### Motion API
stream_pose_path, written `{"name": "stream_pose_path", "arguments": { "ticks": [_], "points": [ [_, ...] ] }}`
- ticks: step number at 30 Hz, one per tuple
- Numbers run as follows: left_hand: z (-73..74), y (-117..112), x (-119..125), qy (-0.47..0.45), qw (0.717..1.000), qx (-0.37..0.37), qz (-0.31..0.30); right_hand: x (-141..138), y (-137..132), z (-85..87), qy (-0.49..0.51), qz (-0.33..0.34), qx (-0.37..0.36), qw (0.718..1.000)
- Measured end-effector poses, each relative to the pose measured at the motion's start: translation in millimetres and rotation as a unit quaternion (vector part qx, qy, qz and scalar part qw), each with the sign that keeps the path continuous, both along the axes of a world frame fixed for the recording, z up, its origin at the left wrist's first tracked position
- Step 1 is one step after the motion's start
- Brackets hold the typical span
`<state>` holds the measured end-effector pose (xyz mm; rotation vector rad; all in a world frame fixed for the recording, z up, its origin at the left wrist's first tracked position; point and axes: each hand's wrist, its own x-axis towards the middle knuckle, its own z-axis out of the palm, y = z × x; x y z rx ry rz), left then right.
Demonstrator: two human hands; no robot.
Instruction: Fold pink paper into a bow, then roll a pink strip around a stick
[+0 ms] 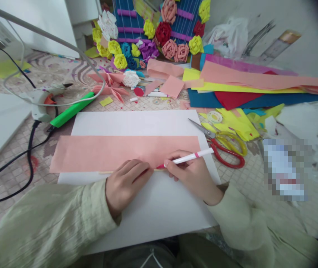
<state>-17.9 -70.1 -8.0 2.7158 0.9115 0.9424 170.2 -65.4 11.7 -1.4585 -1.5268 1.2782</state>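
Observation:
A long strip of salmon-pink paper (114,150) lies crosswise on a white sheet (136,219). Along its lower edge runs a thin wooden stick (104,172), partly covered by my fingers. My left hand (131,182) presses down on the stick and the strip's edge, fingers bent and close together. In my right hand (191,171) is a white felt-tip pen (195,155) with a pink band, gripped low near its red tip. That tip points at the stick beside my left fingertips. Just right of the strip lie scissors (226,147) with red and yellow handles, blades apart.
To the left, a white glue gun (43,104) with black cables lies by a bright green stick-like object (72,111). Behind are pink paper pieces (172,86) and a blue panel with paper roses (163,33). Coloured sheets (259,80) and yellow scraps (234,123) lie right.

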Motion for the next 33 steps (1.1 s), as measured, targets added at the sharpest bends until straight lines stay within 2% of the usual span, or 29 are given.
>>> {"name": "stream_pose_path", "arguments": {
  "ticks": [5,14,18,24,28,33],
  "points": [
    [3.7,0,0,0.003,1.000,0.001,0.002,0,0,0.2,0.000,-0.004,0.003,1.000],
    [-2.2,0,0,-0.003,1.000,0.008,0.002,-1,-1,-1.2,0.034,-0.015,0.000,0.999],
    [-1.7,0,0,-0.005,1.000,0.010,0.002,6,0,1.0,0.091,-0.091,0.033,0.991],
    [-2.2,-1,0,-0.001,1.000,0.015,0.002,34,9,5.0,0.118,-0.248,0.156,0.949],
    [-3.9,-1,-1,-0.006,1.000,0.030,0.003,46,13,3.9,0.102,-0.267,0.186,0.940],
    [-3.7,0,-1,-0.001,0.999,0.046,0.000,45,8,5.1,0.053,-0.252,0.189,0.948]
  ]
}}
